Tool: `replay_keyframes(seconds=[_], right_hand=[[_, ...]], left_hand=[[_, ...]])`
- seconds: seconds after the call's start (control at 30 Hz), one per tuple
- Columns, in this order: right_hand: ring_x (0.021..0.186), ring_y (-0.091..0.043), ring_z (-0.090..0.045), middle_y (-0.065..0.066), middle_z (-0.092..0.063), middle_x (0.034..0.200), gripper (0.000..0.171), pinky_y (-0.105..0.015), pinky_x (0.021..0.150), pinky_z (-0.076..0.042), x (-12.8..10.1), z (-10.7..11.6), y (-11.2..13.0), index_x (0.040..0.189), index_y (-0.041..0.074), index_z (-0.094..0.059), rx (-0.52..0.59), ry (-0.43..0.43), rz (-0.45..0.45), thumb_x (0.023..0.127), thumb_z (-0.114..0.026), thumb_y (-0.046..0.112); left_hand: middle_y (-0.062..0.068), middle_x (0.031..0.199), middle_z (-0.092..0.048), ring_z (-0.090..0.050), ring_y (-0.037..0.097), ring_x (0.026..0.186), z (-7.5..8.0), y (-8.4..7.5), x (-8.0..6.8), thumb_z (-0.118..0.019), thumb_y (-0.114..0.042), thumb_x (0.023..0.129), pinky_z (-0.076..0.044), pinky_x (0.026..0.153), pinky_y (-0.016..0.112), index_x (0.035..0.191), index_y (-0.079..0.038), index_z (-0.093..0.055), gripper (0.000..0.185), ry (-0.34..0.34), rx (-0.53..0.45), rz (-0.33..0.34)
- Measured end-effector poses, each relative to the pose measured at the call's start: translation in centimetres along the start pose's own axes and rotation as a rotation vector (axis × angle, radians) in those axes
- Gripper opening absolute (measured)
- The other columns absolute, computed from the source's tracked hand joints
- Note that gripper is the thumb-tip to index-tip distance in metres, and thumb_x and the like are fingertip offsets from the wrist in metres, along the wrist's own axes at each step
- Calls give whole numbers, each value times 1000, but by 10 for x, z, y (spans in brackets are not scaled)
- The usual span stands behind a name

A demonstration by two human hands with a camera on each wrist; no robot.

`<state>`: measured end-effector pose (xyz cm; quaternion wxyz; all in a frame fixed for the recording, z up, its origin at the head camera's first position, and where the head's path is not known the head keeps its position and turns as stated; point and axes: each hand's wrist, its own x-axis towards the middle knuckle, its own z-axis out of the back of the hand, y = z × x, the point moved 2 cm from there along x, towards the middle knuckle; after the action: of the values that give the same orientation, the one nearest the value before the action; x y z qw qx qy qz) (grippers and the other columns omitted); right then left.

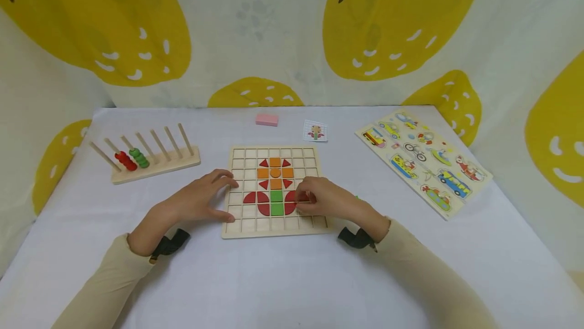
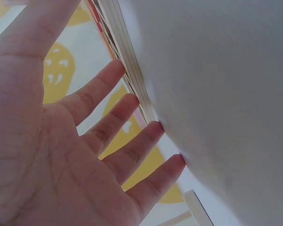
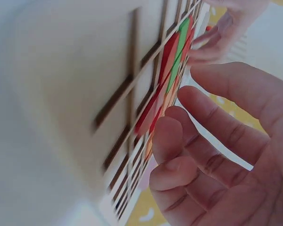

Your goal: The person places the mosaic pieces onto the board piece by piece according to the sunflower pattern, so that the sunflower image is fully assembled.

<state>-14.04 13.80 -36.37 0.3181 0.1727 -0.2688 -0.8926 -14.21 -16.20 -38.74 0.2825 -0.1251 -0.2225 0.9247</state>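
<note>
Both sleeved arms reach up from the bottom edge to the wooden grid board point(image 1: 274, 227) at centre, left hand point(image 1: 201, 199) spread flat against its left rim, right hand point(image 1: 326, 199) fingering a red piece point(image 1: 292, 196)—probably light, stiff, best pinched by its edges.
</note>
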Motion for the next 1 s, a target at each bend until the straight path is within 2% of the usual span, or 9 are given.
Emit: replay_keyframes(seconds=[0.17, 0.37, 0.6, 0.8, 1.0], right_hand=[[74, -13, -51, 1, -60, 88, 10, -22, 63, -44, -19, 8, -18, 97, 8, -67, 46, -25, -27, 89, -70, 14], [71, -14, -52, -4, -63, 91, 12, -22, 63, -44, -40, 20, -35, 97, 5, -67, 30, -80, -29, 87, -72, 9], [73, -17, -52, -8, -64, 94, 18, -24, 65, -45, -61, 34, -54, 98, 1, -66, 22, -152, -133, 82, -75, 4], [74, -17, -52, -10, -61, 99, 23, -24, 65, -45, -71, 34, -63, 101, 1, -66, 47, -117, -195, 80, -76, 2], [74, -18, -54, -10, -59, 97, 26, -25, 67, -47, -71, 32, -67, 102, 0, -66, 64, -98, -201, 78, -78, 1]], left_hand=[[12, 145, -40, -43, 39, 130, 0, 0, 1, -82, -48, 74, -36, 104, 60, 130, -14, -53, 71, 11, -15, 4], [13, 145, -39, -42, 40, 131, 0, 0, 1, -82, -48, 75, -35, 104, 61, 131, -14, -53, 72, 15, -13, 14], [13, 144, -41, -44, 39, 129, 1, 0, -1, -81, -48, 75, -37, 104, 58, 130, -14, -53, 70, 3, -6, 2], [14, 143, -40, -44, 41, 128, 1, -2, -1, -81, -49, 75, -37, 103, 61, 129, -12, -53, 71, 5, -16, -2], [13, 144, -40, -43, 40, 130, 1, -2, -1, -81, -47, 75, -36, 104, 60, 130, -13, -53, 71, 11, -15, 9]])
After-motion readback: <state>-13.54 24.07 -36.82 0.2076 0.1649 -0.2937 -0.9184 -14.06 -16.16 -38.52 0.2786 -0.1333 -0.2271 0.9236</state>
